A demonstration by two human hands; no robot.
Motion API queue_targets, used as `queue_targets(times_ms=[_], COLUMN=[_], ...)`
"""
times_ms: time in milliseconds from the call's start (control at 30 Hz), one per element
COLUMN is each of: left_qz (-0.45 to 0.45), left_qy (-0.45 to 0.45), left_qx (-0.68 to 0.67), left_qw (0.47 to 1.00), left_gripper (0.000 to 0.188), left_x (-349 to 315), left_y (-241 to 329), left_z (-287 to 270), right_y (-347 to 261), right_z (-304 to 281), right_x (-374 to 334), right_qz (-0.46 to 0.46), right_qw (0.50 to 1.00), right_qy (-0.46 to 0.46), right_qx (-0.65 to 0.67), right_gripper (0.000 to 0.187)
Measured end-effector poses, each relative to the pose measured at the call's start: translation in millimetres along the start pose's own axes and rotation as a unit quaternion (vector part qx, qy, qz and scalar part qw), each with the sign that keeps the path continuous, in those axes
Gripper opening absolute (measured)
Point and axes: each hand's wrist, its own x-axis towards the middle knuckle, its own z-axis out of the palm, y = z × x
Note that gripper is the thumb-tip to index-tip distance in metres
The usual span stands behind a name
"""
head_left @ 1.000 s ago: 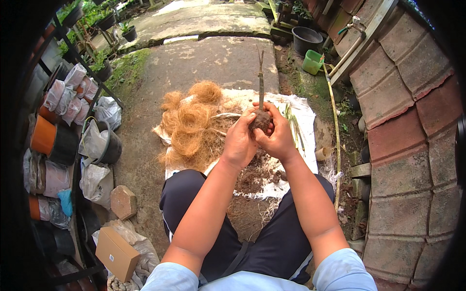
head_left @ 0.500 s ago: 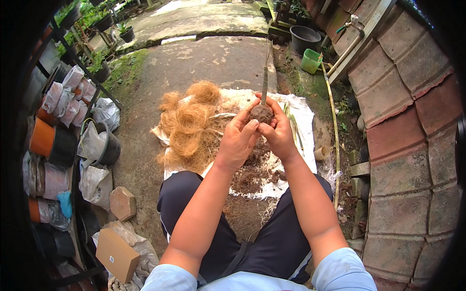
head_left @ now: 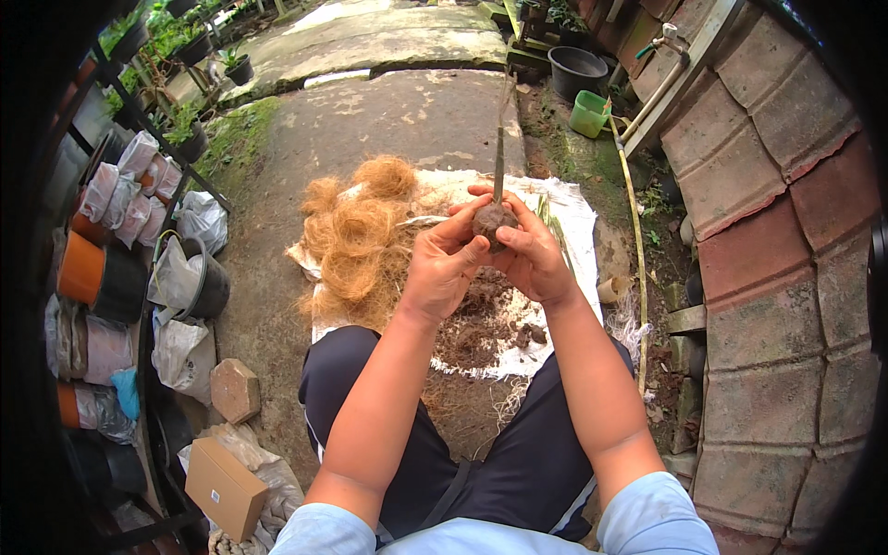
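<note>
Between both hands is a round soil ball (head_left: 495,220) with a slim plant stem (head_left: 499,166) standing up out of it. My left hand (head_left: 446,259) cups the ball's left side, its thumb against the lower edge. On the other side my right hand (head_left: 536,257) curls round the ball with its thumb pressed on the front. Below them a white sheet (head_left: 578,236) carries loose dark soil (head_left: 472,328) and, to the left, nests of brown coconut fibre (head_left: 361,231). Some green leaf strips (head_left: 552,227) lie behind my right hand.
Shelves on the left hold orange and black pots (head_left: 92,273) and bagged bundles. A cardboard box (head_left: 225,487) and a hexagonal block (head_left: 235,390) sit at lower left. A black basin (head_left: 575,72) and a green container (head_left: 589,114) stand far right, beside roof tiles (head_left: 768,388).
The soil ball has shifted slightly left and its stem stands a little more upright. My right thumb has moved up onto the front of the ball, apart from the left thumb.
</note>
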Motion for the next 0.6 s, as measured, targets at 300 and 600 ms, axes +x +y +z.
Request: queue_targets(times_ms=[300,600], left_qz=[-0.006,0.009], left_qy=[0.012,0.015], left_qx=[0.075,0.154], left_qw=[0.997,0.988], left_gripper=[0.054,0.057], left_x=[0.7,-1.8], left_y=[-5.5,-2.0], left_z=[-3.3,4.2], right_y=[4.4,16.0], right_z=[-15.4,-16.4], right_x=[0.5,5.6], right_qz=[-0.018,-0.084], right_qw=[0.998,0.966], right_qy=[0.014,0.056], right_qx=[-0.058,-0.237], right_gripper=[0.067,0.056])
